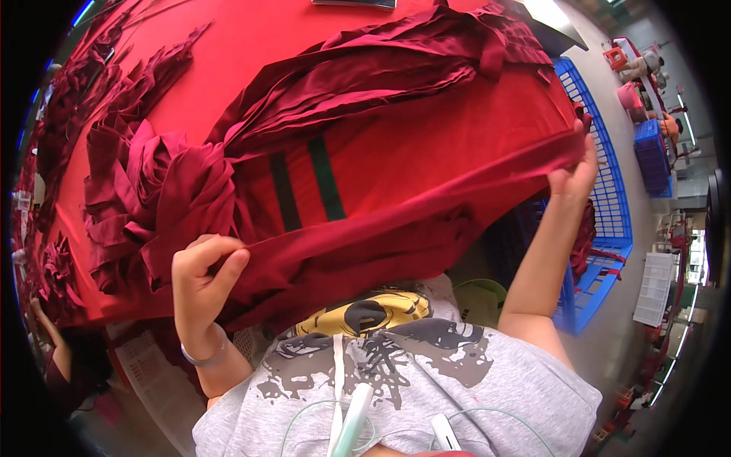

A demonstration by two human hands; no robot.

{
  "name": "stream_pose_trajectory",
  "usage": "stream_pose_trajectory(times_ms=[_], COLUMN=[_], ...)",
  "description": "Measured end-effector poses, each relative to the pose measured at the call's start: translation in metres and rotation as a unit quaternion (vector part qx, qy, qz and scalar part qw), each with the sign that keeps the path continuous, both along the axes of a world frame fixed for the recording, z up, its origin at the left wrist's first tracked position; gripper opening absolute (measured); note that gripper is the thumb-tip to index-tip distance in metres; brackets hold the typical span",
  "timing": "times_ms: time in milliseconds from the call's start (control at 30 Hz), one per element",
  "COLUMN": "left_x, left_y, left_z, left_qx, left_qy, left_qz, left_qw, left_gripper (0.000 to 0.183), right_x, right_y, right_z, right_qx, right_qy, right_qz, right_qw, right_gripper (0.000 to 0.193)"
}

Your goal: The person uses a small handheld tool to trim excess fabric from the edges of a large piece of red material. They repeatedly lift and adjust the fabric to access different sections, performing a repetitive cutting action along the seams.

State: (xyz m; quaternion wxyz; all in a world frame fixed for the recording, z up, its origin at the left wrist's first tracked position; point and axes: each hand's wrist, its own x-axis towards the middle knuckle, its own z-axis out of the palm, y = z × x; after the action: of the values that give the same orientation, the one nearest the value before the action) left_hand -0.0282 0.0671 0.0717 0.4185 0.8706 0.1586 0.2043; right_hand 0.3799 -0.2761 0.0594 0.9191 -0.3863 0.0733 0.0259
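Observation:
A long dark red fabric strip (415, 202) is stretched between my two hands along the near edge of the table. My left hand (205, 278) pinches its left end between thumb and fingers. At the right, my right hand (576, 169) grips the other end, close to the table's corner. A bundle of gathered dark red fabric strips (171, 183) lies just beyond my left hand. More folded strips (365, 76) run across the table behind the stretched one. Part of the strip hangs over the edge in front of me.
The table has a bright red cover (251, 38), with two dark green bars (326, 179) on it. A blue plastic basket (609, 183) stands at the table's right side. Another person's arm (53, 339) shows at the far left. A white crate (148, 365) is below the table edge.

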Motion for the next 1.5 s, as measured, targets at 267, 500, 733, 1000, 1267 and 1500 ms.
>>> stream_pose_trajectory(times_ms=[267, 500, 733, 1000, 1267, 1500], left_x=[0.036, 0.044, 0.046, 0.025, 0.019, 0.028], left_y=[-0.036, -0.032, -0.048, -0.07, -0.051, -0.069], left_z=[-0.016, -0.019, -0.036, -0.047, -0.045, -0.053], left_qx=[0.308, 0.27, 0.353, 0.312, 0.297, 0.321], left_qy=[0.063, 0.155, 0.086, 0.164, 0.169, 0.127], left_qz=[0.04, 0.078, 0.134, -0.008, -0.026, 0.042], left_qw=[0.949, 0.947, 0.922, 0.936, 0.939, 0.938], left_gripper=[0.014, 0.012, 0.031, 0.046, 0.044, 0.043], right_x=[0.134, 0.231, 0.202, 0.051, -0.137, -0.227], right_y=[-0.144, -0.172, -0.092, -0.005, 0.1, 0.135], right_z=[-0.04, -0.06, -0.053, -0.026, -0.013, -0.021], right_qx=[-0.353, -0.422, -0.407, -0.783, -0.604, -0.606], right_qy=[0.099, 0.179, 0.108, -0.202, -0.459, -0.523], right_qz=[-0.11, 0.032, -0.174, 0.016, 0.216, 0.314], right_qw=[0.924, 0.888, 0.89, 0.589, 0.614, 0.51], right_gripper=[0.014, 0.02, 0.049, 0.046, 0.038, 0.039])
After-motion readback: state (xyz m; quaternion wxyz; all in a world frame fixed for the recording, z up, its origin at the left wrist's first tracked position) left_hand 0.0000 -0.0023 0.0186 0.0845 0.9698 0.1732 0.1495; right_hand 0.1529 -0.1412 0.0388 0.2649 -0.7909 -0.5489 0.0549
